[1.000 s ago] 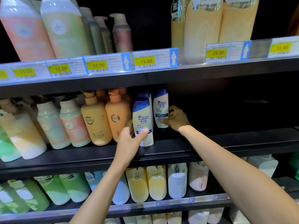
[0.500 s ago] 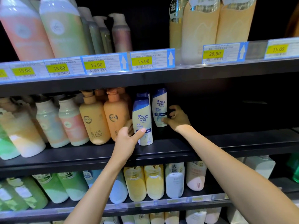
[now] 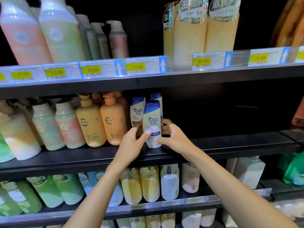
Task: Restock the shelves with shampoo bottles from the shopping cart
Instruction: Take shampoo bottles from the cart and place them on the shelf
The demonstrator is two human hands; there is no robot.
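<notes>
A white shampoo bottle with a blue cap (image 3: 151,122) stands upright near the front of the middle shelf (image 3: 230,145). My left hand (image 3: 133,142) grips its lower left side, thumb on the label. My right hand (image 3: 172,137) holds its lower right side, fingers curled round behind it. Two more blue-capped bottles stand behind: one to the left (image 3: 136,111), and one (image 3: 156,96) mostly hidden by the front bottle. The shopping cart is out of view.
Orange pump bottles (image 3: 113,119) stand just left of the blue-capped ones. Right of my hands the middle shelf is dark and bare. Price tags (image 3: 136,67) line the upper shelf edge. Yellow and white bottles (image 3: 148,183) fill the lower shelf.
My right hand left the rear bottle and came forward to the front bottle. Both hands now hold that bottle, which sits further right than before. The view moved closer.
</notes>
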